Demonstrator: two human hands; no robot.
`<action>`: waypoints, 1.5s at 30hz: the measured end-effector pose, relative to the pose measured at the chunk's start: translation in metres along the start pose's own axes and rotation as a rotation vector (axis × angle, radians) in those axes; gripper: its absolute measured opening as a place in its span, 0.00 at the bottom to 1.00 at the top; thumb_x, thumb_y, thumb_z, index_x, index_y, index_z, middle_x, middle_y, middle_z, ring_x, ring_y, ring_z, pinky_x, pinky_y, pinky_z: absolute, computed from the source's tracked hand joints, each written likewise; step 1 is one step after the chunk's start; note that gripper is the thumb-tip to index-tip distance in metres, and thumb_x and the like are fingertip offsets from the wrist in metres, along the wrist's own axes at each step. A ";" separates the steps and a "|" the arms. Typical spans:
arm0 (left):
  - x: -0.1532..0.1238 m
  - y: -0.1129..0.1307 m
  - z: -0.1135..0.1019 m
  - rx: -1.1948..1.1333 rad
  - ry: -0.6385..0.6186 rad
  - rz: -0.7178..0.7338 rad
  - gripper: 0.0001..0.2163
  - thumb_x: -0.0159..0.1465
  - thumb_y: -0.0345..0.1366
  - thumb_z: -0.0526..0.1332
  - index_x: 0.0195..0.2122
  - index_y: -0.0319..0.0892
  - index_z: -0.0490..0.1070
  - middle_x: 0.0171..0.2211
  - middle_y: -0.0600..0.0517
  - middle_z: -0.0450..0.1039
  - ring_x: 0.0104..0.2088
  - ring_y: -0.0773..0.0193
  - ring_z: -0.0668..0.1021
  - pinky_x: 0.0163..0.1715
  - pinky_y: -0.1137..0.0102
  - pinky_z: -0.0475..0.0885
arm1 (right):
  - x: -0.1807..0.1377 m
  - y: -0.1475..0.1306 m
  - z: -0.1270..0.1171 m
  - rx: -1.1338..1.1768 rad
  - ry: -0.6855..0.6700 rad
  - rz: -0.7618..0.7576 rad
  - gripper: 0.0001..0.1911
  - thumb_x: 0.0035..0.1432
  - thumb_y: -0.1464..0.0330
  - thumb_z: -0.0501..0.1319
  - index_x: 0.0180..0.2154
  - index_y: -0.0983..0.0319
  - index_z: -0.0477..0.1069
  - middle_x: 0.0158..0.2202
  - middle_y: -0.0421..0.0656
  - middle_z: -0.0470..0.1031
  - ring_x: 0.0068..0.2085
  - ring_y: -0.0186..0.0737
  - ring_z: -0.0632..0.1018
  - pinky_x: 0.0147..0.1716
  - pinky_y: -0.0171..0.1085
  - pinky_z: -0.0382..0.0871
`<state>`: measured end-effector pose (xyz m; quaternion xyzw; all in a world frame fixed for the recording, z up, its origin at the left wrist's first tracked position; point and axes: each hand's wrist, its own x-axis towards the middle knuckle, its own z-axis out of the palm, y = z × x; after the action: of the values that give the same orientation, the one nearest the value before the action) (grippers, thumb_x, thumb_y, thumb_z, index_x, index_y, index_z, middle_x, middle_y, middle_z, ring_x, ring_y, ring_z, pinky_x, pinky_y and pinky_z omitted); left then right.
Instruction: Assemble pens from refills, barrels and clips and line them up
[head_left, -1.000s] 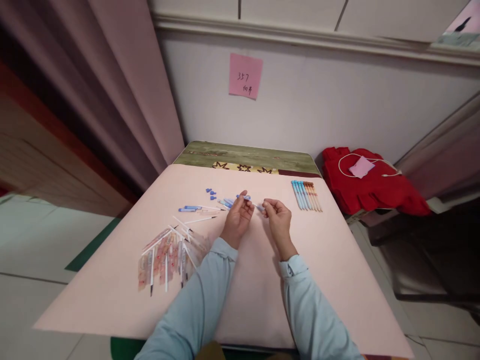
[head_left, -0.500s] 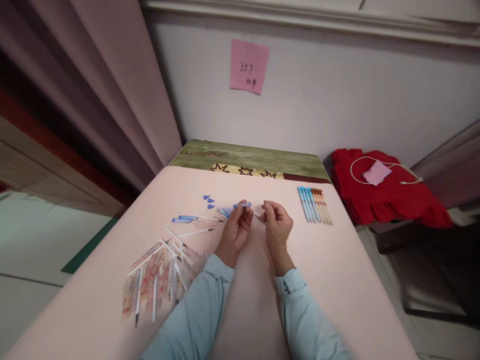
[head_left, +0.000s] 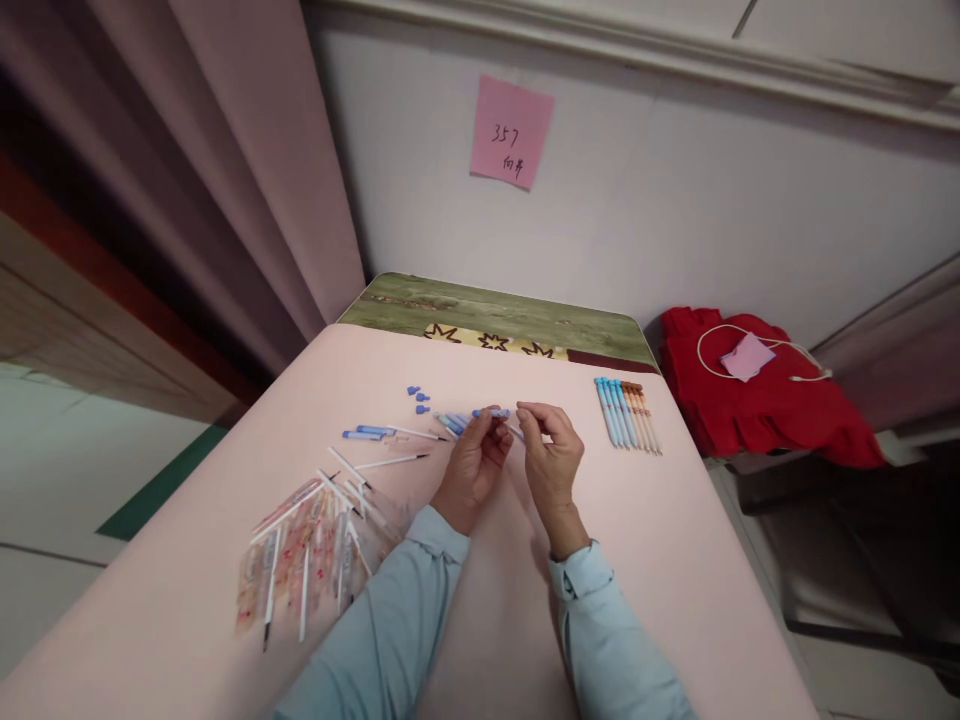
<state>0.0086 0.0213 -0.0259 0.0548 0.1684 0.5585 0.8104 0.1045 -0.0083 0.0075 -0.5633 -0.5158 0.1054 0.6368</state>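
Note:
My left hand (head_left: 471,468) is closed around a short blue pen barrel (head_left: 491,413), which lies crosswise at its fingertips. Just right of the barrel's end, my right hand (head_left: 553,455) is pinched, thumb against forefinger; whatever it grips is too small to make out. Several light blue pen parts (head_left: 452,424) lie just beyond the left hand, partly hidden by it. Farther left are small blue push-button caps (head_left: 422,398), blue barrels (head_left: 369,433) and white refills (head_left: 390,462) with dark tips.
A loose pile of clear, printed pen tubes (head_left: 289,570) mixed with refills covers the table's left side. A row of blue and brown-orange pens (head_left: 628,415) lies at the right. Beyond the table's right edge is a red cloth (head_left: 697,390) with a white cable (head_left: 709,372).
My right hand has come slightly closer to the blue barrel, its fingertips now near the barrel's end. My left hand still holds the barrel. The view has shifted a little.

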 end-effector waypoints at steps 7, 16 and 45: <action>-0.001 0.001 -0.001 0.038 -0.005 0.009 0.02 0.63 0.29 0.64 0.34 0.36 0.74 0.29 0.52 0.76 0.27 0.73 0.76 0.28 0.78 0.74 | -0.001 0.001 -0.002 -0.065 -0.007 -0.028 0.09 0.63 0.65 0.61 0.37 0.60 0.78 0.37 0.44 0.79 0.40 0.39 0.79 0.42 0.39 0.74; -0.001 0.000 0.002 0.014 -0.015 -0.019 0.02 0.62 0.28 0.65 0.36 0.35 0.75 0.29 0.52 0.74 0.27 0.74 0.75 0.26 0.81 0.71 | -0.002 0.002 -0.001 -0.084 0.000 -0.046 0.09 0.63 0.64 0.60 0.37 0.60 0.78 0.37 0.44 0.79 0.40 0.40 0.79 0.42 0.40 0.74; -0.005 0.015 0.013 -0.106 0.118 -0.032 0.13 0.71 0.31 0.52 0.34 0.34 0.74 0.37 0.44 0.80 0.27 0.73 0.78 0.32 0.78 0.77 | 0.025 0.032 -0.066 -0.655 -0.537 0.363 0.11 0.46 0.57 0.68 0.24 0.57 0.75 0.22 0.37 0.76 0.23 0.35 0.71 0.22 0.33 0.54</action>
<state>-0.0026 0.0235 -0.0087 -0.0237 0.1870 0.5560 0.8095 0.1810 -0.0201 0.0058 -0.7688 -0.5619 0.1888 0.2401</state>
